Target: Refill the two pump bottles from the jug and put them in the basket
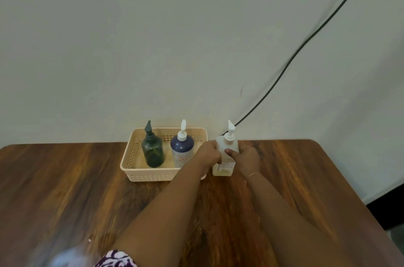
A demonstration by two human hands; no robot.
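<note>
Both arms reach over the surface [65, 179] | left hand [209, 154] and right hand [247, 157] hold clear pump bottle [225, 157] just right of basket [153, 174] | green bottle [153, 151] and blue bottle [182, 148] stand inside basket

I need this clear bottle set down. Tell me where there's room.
Basket: its right end, beside the blue bottle, has a gap; the green bottle fills the left. The table is bare either side. Both hands, left hand and right hand, crowd the clear bottle.

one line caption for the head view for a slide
Both hands grip a clear pump bottle beside a basket holding two others.
</note>
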